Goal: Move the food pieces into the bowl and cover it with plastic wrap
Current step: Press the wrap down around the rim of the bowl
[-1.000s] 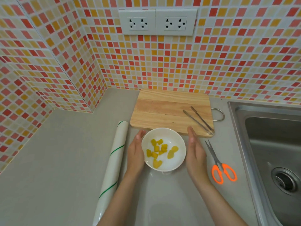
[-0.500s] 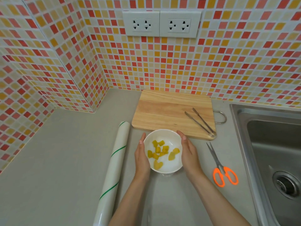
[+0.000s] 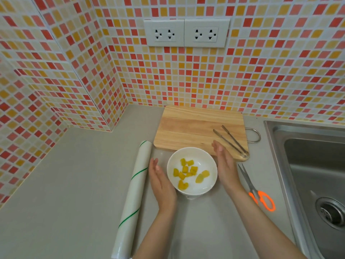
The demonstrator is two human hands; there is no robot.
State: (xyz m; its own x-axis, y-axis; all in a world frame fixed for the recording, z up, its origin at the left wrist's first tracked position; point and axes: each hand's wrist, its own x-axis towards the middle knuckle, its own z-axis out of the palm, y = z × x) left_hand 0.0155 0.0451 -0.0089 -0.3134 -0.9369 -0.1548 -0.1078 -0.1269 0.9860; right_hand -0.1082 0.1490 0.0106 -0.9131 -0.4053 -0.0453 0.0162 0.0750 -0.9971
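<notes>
Grey countertop (image 3: 65,184) meets a wall of red, orange and yellow mosaic tiles (image 3: 186,81), with a steel sink (image 3: 313,165) far right of the hands. Beyond the hands lies a pale wooden cutting board (image 3: 196,128) carrying metal tongs (image 3: 231,143). Left of the left hand (image 3: 161,184) lies a white roll of plastic wrap with green stripes (image 3: 134,199). Both hands stand flat with straight fingers, the right hand (image 3: 225,167) opposite; between them sits the round white bowl (image 3: 192,171), holding yellow food pieces (image 3: 188,172). Orange-handled scissors (image 3: 257,189) lie right of the right hand.

Grey counter (image 3: 78,184) — on it a wrap roll (image 3: 133,199), bowl (image 3: 209,184), cutting board (image 3: 196,128) and scissors (image 3: 259,193).
</notes>
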